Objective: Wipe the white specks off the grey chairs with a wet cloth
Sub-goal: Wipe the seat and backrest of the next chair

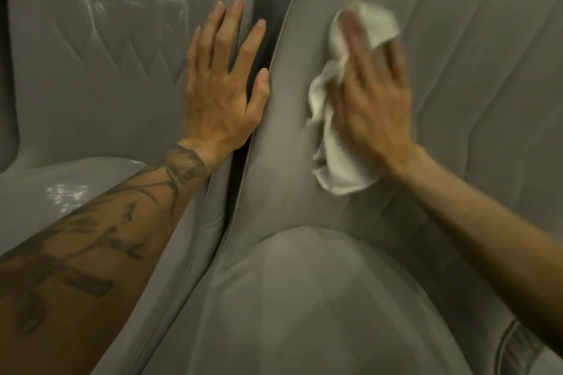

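Grey upholstery fills the view: left chair [106, 76] and right chair [463, 39] stand side by side.
Straight, blurred fingers [350, 36] of the right hand [371, 100] press a crumpled white cloth [338, 161] flat on the right chair's backrest. The left hand [222, 91], fingers splayed, lies flat on the left chair's backrest edge. White smears [131, 0] mark that backrest.
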